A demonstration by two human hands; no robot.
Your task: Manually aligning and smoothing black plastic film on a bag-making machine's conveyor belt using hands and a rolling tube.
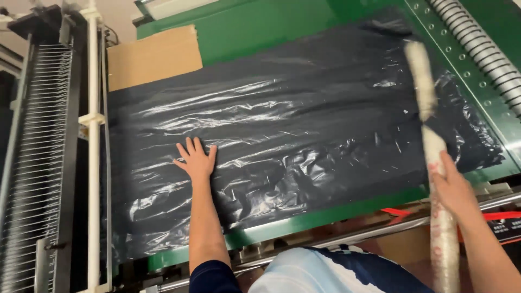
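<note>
A stack of shiny black plastic sheets point(304, 125) lies spread over the green machine bed point(325, 214). My left hand point(195, 160) presses flat on the plastic near its left part, fingers spread apart. My right hand point(453, 187) grips a long white wrapped roll point(429, 125) that stands tilted across the right end of the plastic, its top blurred.
A brown cardboard sheet point(154, 57) lies at the bed's far left corner. A white post point(93, 135) and a black wire rack point(38, 157) stand to the left. A ribbed metal roller point(483, 49) runs along the right side. Metal rails point(347, 239) cross the near edge.
</note>
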